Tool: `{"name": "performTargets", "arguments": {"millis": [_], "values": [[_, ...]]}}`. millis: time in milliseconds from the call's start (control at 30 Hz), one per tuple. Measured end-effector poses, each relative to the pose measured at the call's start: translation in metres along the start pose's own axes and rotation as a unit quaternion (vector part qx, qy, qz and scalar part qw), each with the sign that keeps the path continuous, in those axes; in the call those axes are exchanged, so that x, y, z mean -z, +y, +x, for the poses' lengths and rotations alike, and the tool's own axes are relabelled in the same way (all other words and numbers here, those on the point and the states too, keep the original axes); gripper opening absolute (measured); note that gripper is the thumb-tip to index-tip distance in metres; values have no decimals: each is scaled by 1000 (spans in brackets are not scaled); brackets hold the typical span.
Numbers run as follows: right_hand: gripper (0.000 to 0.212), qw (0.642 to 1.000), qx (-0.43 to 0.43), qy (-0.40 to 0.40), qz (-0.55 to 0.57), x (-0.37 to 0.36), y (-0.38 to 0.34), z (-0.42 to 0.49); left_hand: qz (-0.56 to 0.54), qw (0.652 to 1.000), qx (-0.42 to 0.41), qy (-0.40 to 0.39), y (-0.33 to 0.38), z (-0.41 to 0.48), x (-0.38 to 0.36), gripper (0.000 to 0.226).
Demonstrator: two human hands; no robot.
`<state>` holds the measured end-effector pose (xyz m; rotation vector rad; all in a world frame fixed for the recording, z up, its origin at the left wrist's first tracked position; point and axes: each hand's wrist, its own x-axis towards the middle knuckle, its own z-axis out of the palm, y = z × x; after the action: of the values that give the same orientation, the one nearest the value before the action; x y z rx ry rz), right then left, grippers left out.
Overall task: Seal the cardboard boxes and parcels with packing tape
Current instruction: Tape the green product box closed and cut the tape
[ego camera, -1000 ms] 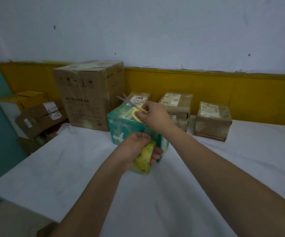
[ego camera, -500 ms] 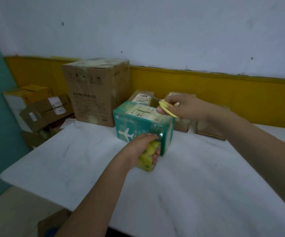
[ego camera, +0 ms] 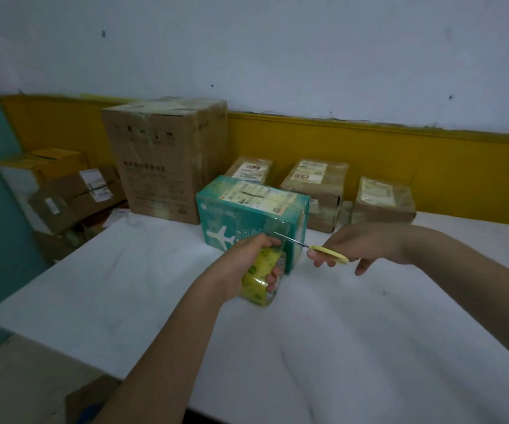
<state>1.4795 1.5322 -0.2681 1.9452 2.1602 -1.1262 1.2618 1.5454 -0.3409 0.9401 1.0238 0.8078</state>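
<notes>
A teal box (ego camera: 232, 215) with a white plane print and labels on top stands on the white table (ego camera: 125, 286). My left hand (ego camera: 247, 264) grips a yellow roll of packing tape (ego camera: 261, 275) against the box's near right corner, and clear tape runs from the roll up the box's side. My right hand (ego camera: 366, 243) holds yellow-handled scissors (ego camera: 323, 251) just right of the box. Their metal blades point left at the tape between roll and box.
A tall brown carton (ego camera: 164, 160) stands behind the teal box at the left. Three small brown labelled parcels (ego camera: 314, 185) sit along the yellow wall band. More boxes (ego camera: 73, 191) are stacked off the table's left edge.
My right hand has brought the scissors down from over the box's top to its right side, level with the tape. My left hand stays on the roll at the corner.
</notes>
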Motion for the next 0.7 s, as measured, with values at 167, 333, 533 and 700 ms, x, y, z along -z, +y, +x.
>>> {"name": "performTargets", "arguments": {"millis": [167,333,533,700], "values": [[61,1000,6,1,26,-1,-13,14,7,1000,5,0,0,2,1,23],[26,996,43,70,25,-5,-15,24,10,1000,4,-10,0,-3,2,21],[19,978,76,182,-63,-16,-5,18,34,999,-24,30,-1,-2,-4,26],[23,986,48,130,-91,-28,29,-5,46,995,-57,62,-6,-11,-7,21]]}}
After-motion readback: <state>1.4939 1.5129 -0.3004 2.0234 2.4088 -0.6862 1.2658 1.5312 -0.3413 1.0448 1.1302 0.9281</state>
